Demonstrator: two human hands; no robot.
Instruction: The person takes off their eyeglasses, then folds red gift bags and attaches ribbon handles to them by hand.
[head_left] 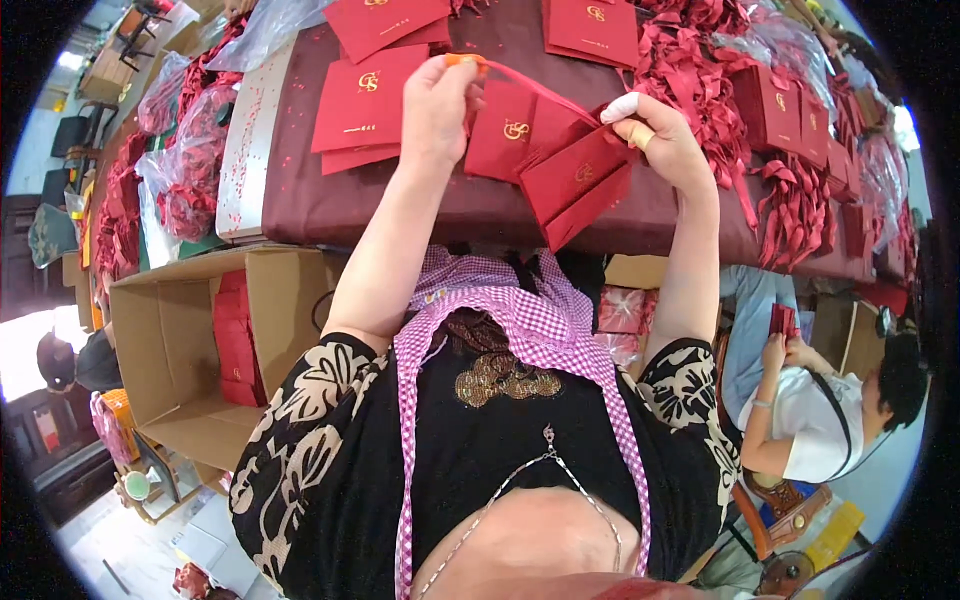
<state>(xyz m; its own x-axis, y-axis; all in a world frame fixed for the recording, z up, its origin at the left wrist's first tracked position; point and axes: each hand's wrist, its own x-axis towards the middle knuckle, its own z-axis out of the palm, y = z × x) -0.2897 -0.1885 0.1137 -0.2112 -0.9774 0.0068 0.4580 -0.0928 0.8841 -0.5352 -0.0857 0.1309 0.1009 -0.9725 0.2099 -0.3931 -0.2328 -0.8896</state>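
My left hand (437,110) is raised over the table with its fingers closed on the end of a red ribbon (545,92). An orange cover sits on one of its fingertips. The ribbon runs taut to my right hand (664,143), which pinches at the upper corner of a red paper bag (577,188) with a gold emblem. White and yellow wraps cover fingers of that hand. The bag hangs tilted at the table's near edge; whether the fingers grip paper, ribbon or both is partly hidden. Beside my left wrist lie flat red bags (368,100).
A dark red cloth covers the table (300,205). Heaps of red ribbons (700,90) and stacked bags (770,105) lie at the right. An open cardboard box (180,340) holding red bags (237,340) stands at my left. Another person (815,400) sits at the right.
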